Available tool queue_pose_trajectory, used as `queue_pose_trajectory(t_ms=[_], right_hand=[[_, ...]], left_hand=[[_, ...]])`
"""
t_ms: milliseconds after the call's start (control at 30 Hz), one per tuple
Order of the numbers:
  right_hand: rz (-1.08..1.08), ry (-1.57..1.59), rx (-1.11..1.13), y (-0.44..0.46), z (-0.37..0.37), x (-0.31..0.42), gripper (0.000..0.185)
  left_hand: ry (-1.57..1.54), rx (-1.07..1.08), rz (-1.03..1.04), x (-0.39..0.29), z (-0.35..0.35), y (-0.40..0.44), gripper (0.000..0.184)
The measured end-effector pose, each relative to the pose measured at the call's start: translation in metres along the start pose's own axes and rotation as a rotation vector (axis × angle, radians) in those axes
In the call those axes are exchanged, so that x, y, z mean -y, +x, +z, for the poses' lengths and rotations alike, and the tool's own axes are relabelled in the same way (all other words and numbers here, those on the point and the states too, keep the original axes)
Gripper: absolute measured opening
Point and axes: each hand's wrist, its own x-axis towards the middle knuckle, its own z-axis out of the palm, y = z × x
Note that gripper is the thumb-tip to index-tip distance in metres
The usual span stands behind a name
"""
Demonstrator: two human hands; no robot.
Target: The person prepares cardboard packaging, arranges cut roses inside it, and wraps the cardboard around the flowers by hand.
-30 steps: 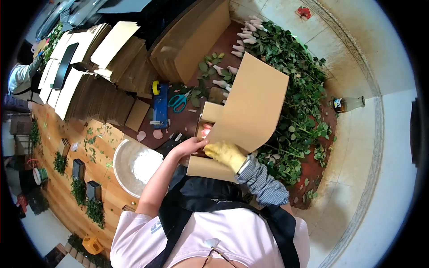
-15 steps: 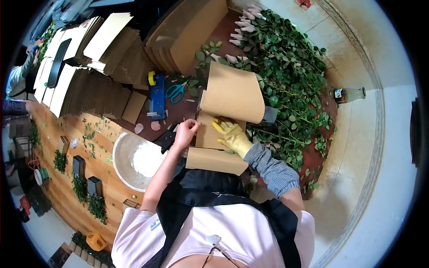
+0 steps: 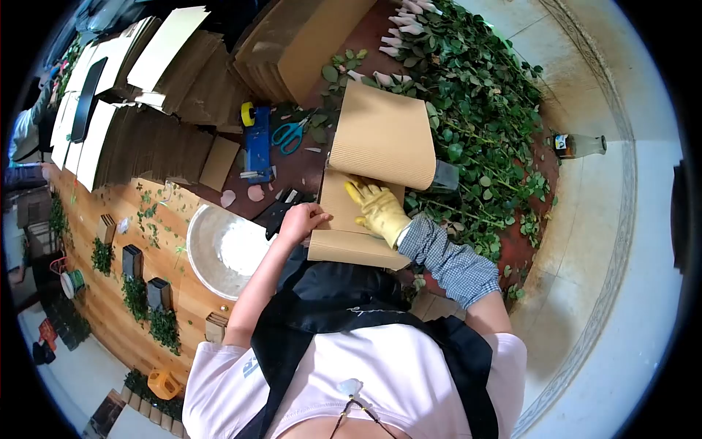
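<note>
A tan corrugated cardboard sheet (image 3: 384, 135) lies in front of me, its far part raised in a curve over the middle and its near part folded up. My left hand (image 3: 301, 222) is bare, with its fingers closed at the sheet's left edge. On the middle panel rests my right hand (image 3: 382, 212) in a yellow glove, fingers stretched out and partly apart; the fingertips come close to the curved far flap. What lies beneath the panel is hidden. A clear plastic piece (image 3: 445, 176) sticks out at the right of the far flap.
Pink-wrapped roses with leafy stems (image 3: 482, 139) cover the table's right side, with a glass bottle (image 3: 580, 145) beyond. Blue scissors (image 3: 288, 136), a blue tape dispenser (image 3: 257, 146), a black object (image 3: 281, 211) and cardboard stacks (image 3: 139, 150) lie leftward. A white basin (image 3: 208, 252) stands lower left.
My left hand has shifted slightly down along the sheet's left edge, its fingers lower. My gloved right hand stays on the middle panel. The view has shifted a little.
</note>
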Motion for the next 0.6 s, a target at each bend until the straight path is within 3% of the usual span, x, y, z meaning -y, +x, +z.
queue_pose_trajectory(t_ms=[67, 133, 267, 333, 367, 433, 500, 600], right_hand=[[0.03, 0.016, 0.067, 0.003, 0.0, -0.002, 0.099], [-0.015, -0.061, -0.113, 0.005, 0.021, -0.005, 0.101], [-0.019, 0.042, -0.124, -0.002, 0.011, -0.001, 0.094], [-0.024, 0.043, -0.128, -0.006, 0.004, 0.0, 0.093], [-0.027, 0.046, -0.133, -0.005, 0.002, 0.001, 0.093], [0.031, -0.001, -0.07, -0.009, -0.007, 0.006, 0.095], [0.018, -0.009, -0.099, -0.008, -0.003, 0.005, 0.095], [0.011, -0.044, -0.14, -0.004, 0.006, 0.002, 0.096]], left_hand=[[0.038, 0.001, 0.019, -0.001, -0.005, -0.003, 0.031], [-0.023, -0.02, 0.045, -0.006, -0.019, -0.014, 0.023], [-0.135, -0.46, 0.142, -0.002, -0.104, -0.043, 0.017], [0.062, -0.678, -0.059, 0.033, -0.141, -0.04, 0.017], [0.212, -0.759, -0.057, 0.034, -0.155, -0.038, 0.018], [0.214, -0.67, -0.028, 0.102, -0.163, -0.011, 0.031], [0.533, -0.688, -0.107, 0.15, -0.142, 0.018, 0.051], [0.371, -0.717, -0.213, 0.159, -0.136, 0.03, 0.066]])
